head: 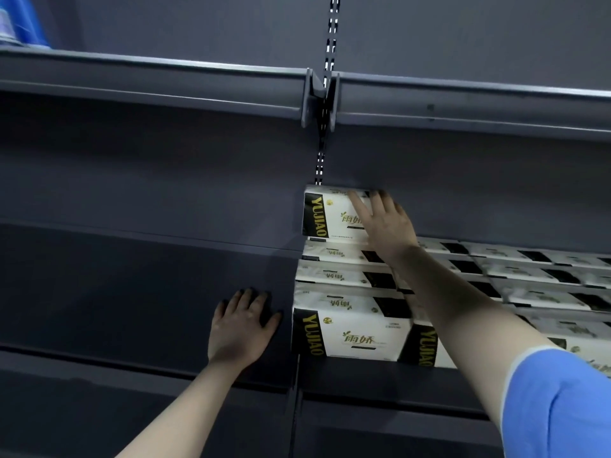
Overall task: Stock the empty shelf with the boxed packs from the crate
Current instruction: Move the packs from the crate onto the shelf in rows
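White tissue packs with black and gold "YUJIAO" bands fill the right section of the dark shelf in several rows. One pack sits on top of the bottom layer at the back left of that section. My right hand lies on its front face with the fingers straight, reaching over the lower packs. My left hand rests flat, fingers spread, on the bare left section of the shelf, just left of the front pack. The crate is out of view.
A second dark shelf hangs overhead, with a slotted upright between the two sections. Something blue stands on that upper shelf at far left. The shelf's front lip runs below my arms.
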The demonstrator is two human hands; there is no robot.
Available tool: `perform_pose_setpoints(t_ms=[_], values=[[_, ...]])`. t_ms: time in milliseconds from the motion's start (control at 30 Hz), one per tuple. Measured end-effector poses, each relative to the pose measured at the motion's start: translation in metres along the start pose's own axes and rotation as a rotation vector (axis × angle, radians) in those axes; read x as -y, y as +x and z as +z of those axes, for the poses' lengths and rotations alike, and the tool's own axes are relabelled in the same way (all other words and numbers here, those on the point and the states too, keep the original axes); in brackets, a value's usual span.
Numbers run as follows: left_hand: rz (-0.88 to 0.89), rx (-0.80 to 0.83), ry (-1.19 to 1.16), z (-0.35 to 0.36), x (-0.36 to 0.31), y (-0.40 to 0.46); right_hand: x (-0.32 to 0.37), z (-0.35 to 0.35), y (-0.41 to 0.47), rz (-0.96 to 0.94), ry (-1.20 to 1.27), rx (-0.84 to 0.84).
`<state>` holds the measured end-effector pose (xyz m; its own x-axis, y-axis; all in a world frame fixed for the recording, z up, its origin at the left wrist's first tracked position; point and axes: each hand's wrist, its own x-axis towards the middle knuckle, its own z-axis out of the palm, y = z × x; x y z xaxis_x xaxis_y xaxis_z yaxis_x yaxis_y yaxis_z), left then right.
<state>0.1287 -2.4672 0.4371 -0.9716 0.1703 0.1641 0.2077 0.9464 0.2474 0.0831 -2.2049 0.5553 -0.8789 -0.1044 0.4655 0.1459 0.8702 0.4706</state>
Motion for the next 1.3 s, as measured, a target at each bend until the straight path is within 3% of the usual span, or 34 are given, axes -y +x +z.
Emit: perform_pose_setpoints(t_ms=[967, 1300], values=[[-0.005, 0.012, 0.011, -0.002, 0.0, 0.0, -0.002, 0.003, -0.004, 0.051, 0.111, 0.015], [-0.007, 0.016, 0.021, 0.001, 0.001, 0.001, 0.005, -0.004, -0.002, 0.064, 0.037, 0.028]])
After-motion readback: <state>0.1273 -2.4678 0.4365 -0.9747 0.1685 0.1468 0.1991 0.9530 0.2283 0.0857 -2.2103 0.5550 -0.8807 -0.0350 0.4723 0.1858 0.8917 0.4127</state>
